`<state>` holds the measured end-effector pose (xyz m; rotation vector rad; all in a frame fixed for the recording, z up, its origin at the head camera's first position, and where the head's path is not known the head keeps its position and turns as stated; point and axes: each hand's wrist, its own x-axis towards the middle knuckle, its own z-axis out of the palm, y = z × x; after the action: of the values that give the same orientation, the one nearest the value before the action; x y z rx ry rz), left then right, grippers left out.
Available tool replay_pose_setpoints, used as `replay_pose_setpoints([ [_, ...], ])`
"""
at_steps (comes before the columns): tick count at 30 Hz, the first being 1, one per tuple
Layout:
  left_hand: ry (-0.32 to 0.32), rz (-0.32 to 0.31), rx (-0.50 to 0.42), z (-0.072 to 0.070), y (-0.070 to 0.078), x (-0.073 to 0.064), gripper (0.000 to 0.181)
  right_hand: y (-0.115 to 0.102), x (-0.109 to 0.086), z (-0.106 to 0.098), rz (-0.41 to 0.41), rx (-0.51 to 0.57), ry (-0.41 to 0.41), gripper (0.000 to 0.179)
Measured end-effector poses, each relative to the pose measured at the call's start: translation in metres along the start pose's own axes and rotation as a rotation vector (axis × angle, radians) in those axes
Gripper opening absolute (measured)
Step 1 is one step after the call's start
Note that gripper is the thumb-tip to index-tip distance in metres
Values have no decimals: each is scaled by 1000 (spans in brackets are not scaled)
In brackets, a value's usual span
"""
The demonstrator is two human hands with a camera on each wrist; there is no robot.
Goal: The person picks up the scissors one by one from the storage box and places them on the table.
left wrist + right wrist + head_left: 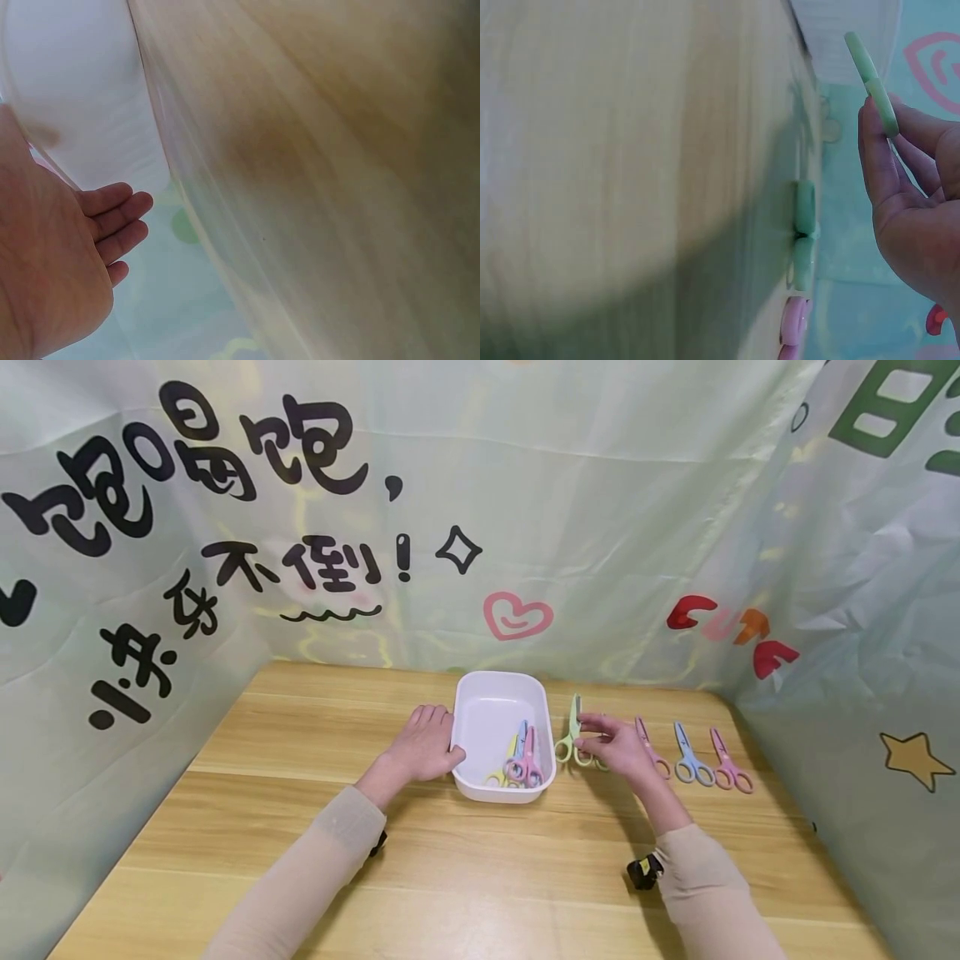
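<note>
A white plastic bin [468, 789] stands at the back of the table, with yellow, blue and pink scissors [531, 760] lying inside toward its near right corner. My left hand [422, 745] is at the bin's left side, thumb over the rim and fingers along the outside; in the left wrist view the fingers [120, 221] show beside the wall. Between thumb and fingertips, my right hand [618, 747] pinches light green scissors [572, 731] just right of the bin, handle loops lowest. Another green pair [805, 206] lies on the table, partly hidden under that hand in the head view.
To the right lie pink scissors [660, 767], blue scissors [684, 747] and another pink pair [722, 752] in a row. The wooden table [480, 877] ends at a printed cloth [600, 527] behind and at both sides.
</note>
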<state>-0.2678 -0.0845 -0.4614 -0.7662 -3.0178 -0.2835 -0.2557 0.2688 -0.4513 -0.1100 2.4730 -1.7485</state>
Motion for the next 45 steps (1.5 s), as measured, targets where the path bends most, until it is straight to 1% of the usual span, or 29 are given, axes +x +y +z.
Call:
replay_pose_setpoints([
  [4,-9,-4,8,-2,1,0,63,4,3,3,-11,10,6,54],
  [8,-9,0,10,-3,2,-1,63,9,7,6,-15,-19,10,52],
  [12,-5,5,11,-3,2,-1,62,14,10,9,-35,-101,13,49],
  [17,-8,3,19,-4,2,-1,63,18,12,11,-82,-230,32,45],
  [20,-8,3,22,-3,2,-1,63,19,12,13,-81,-272,40,45],
  [24,-14,3,26,-3,2,-1,63,19,12,15,-55,-269,45,45],
  [30,-9,-3,28,-2,2,0,62,18,13,17,-41,-245,49,43],
  [35,-12,-5,31,-2,2,-1,64,19,14,18,-45,-272,73,40],
  [40,-14,-4,27,-4,2,-1,64,20,15,19,-45,-256,94,37],
  [45,-14,-2,28,-3,2,-1,63,21,16,20,-20,-261,113,37],
])
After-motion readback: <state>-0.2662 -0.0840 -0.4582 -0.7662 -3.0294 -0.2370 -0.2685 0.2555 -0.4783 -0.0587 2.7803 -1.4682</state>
